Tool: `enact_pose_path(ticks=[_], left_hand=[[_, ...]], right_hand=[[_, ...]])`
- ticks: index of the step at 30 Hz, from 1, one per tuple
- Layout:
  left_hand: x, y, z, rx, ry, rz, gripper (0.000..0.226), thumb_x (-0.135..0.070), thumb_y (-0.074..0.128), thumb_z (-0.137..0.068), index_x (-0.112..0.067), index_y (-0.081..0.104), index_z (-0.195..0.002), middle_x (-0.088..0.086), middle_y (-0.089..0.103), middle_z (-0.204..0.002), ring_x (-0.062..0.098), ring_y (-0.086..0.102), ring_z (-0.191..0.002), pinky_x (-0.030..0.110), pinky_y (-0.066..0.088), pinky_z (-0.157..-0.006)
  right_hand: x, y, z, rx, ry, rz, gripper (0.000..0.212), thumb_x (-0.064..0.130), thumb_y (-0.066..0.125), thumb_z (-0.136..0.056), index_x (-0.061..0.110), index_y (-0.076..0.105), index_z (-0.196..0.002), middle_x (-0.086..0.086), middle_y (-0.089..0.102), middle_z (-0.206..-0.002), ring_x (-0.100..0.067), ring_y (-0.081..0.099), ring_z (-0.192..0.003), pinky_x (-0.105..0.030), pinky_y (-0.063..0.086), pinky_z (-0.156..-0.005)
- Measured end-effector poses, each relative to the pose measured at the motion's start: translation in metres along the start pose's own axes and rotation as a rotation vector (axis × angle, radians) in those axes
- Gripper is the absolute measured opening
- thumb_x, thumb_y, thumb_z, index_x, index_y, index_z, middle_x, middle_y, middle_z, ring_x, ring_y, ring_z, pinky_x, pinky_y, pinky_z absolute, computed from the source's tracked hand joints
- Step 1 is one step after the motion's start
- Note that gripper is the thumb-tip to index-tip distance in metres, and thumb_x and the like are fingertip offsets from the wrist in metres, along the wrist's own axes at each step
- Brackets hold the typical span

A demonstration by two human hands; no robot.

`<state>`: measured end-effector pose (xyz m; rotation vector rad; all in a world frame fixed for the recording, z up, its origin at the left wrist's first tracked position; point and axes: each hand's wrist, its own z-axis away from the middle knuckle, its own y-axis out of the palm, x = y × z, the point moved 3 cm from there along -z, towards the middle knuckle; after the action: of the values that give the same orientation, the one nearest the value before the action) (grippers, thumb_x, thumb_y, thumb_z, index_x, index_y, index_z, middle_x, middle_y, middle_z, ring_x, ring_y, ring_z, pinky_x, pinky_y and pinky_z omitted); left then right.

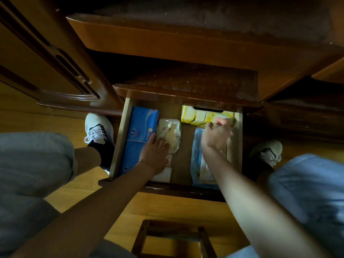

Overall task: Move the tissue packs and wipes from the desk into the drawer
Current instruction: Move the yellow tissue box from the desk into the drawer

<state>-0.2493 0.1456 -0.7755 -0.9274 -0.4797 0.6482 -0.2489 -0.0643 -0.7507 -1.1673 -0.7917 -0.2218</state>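
I am looking straight down into the open drawer (pixel 119 146), which is standing pulled out beneath the dark wooden tabletop (pixel 186 43). The blue tissue packs (pixel 139 131) are lying end to end along the drawer's left wall. Just beside them, the cream wipes pack (pixel 170 135) is sitting with its near end under the left hand (pixel 155 148). That hand is resting flat, fingers spread and pressing down on the wipes pack, with its thumb side touching the blue packs; it is not gripping anything that I can see.

The right hand (pixel 216 135) is hovering over the right half of the drawer, fingers loosely curled and blurred (whether it is pinching any wrapper, I cannot tell). Beneath it, the pale blue pack (pixel 197 157) is lying lengthwise toward the drawer's front. The yellow pack (pixel 202 114) is lying crosswise at the back right, partly tucked under the tabletop edge, with the right fingertips just above its near edge.

A bare strip of drawer floor is showing between the left and right groups. A white pack (pixel 163 174) is showing partly under the left wrist; its kind is unclear.

Both knees are flanking the drawer, with a white shoe (pixel 97 128) on the wooden floor (pixel 167 209) to the left. A wooden stool (pixel 173 237) is standing near the bottom edge.
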Motion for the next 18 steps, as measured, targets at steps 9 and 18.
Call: enact_pose_path(ticks=[9, 18], left_hand=[[0.003, -0.004, 0.004, -0.028, 0.013, 0.024, 0.058, -0.038, 0.044, -0.097, -0.013, 0.041, -0.149, 0.014, 0.037, -0.157, 0.031, 0.029, -0.149, 0.053, 0.002, -0.126], [0.002, -0.011, 0.003, -0.023, 0.012, -0.01, 0.058, -0.044, 0.044, -0.099, -0.015, 0.04, -0.149, 0.012, 0.039, -0.155, 0.032, 0.036, -0.145, 0.052, 0.005, -0.126]], right_hand=[[0.0, 0.019, -0.039, 0.384, -0.699, 0.811, 0.069, 0.053, 0.048, -0.101, 0.031, 0.021, -0.16, 0.0, 0.032, -0.165, -0.027, 0.021, -0.154, -0.052, 0.018, -0.122], [-0.015, 0.005, -0.034, 0.292, -0.826, 0.926, 0.078, 0.041, 0.062, -0.099, 0.031, 0.017, -0.162, -0.009, 0.042, -0.158, -0.032, 0.036, -0.147, -0.051, 0.035, -0.114]])
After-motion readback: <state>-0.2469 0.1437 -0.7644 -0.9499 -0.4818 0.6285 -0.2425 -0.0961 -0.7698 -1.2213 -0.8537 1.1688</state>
